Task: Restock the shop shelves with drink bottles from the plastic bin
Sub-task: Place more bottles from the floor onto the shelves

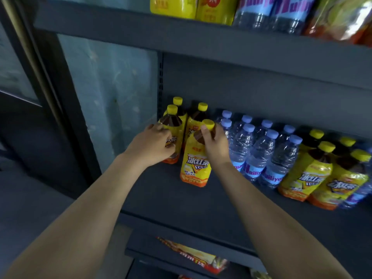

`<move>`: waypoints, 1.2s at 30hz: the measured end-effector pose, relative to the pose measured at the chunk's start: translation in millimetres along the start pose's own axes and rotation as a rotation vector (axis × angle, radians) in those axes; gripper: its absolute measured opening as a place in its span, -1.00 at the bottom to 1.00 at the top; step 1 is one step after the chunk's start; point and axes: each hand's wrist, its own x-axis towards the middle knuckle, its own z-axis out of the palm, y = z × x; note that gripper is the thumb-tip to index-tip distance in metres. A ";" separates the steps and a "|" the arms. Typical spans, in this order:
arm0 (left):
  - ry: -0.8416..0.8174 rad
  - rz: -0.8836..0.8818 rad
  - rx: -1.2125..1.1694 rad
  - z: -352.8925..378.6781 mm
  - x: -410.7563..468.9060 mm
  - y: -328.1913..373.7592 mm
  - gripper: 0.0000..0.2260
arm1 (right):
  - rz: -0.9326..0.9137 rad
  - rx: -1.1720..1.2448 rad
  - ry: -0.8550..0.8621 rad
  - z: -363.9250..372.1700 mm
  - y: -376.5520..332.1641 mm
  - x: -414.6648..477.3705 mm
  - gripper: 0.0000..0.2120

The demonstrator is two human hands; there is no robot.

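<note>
Dark grey shelf [171,202] in a shop unit, stocked along its back. Both hands at the left end of the row, each on a yellow-labelled tea.

Right hand [216,147] wrapped round the neck of the front bottle [196,170], just under the yellow cap, thumb tip against the cap's left side. Base of that bottle on the shelf, nearer the front edge than anything else in the row.

Left hand [153,147] curled round the label of the side bottle [171,121], fingers across its front. Sits just left of the right-hand grip and a little further back, base partly hidden by the hand.

Behind the two grips, two more teas [196,117], mostly shoulders and yellow caps showing.

Just right of the right hand, very close to its back, clear water bottles [259,156] with pale purple caps, packed in ranks. Beyond those, well right of the grip, another cluster of tea [308,174].

Above both hands, top shelf [201,45] carrying tea, water and a shiny packet [340,19], all cut off by the frame.

Left of the left hand, a cloudy bluish pane [112,93] in a dark frame.

Below the forearms, a lower shelf [145,244] with a red and yellow snack pack [193,256].
</note>
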 end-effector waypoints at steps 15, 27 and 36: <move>-0.004 0.013 -0.034 22.5 13.9 -9.9 -0.69 | -0.027 -0.267 -0.044 20.7 33.7 24.2 -0.55; -0.026 0.004 -0.065 22.8 7.1 -6.9 -0.67 | 0.059 -0.367 -0.065 12.6 41.4 -3.8 -0.17; -0.021 -0.025 -0.088 26.1 3.1 -16.0 -0.68 | 0.029 -0.443 -0.082 16.3 39.4 16.2 -0.16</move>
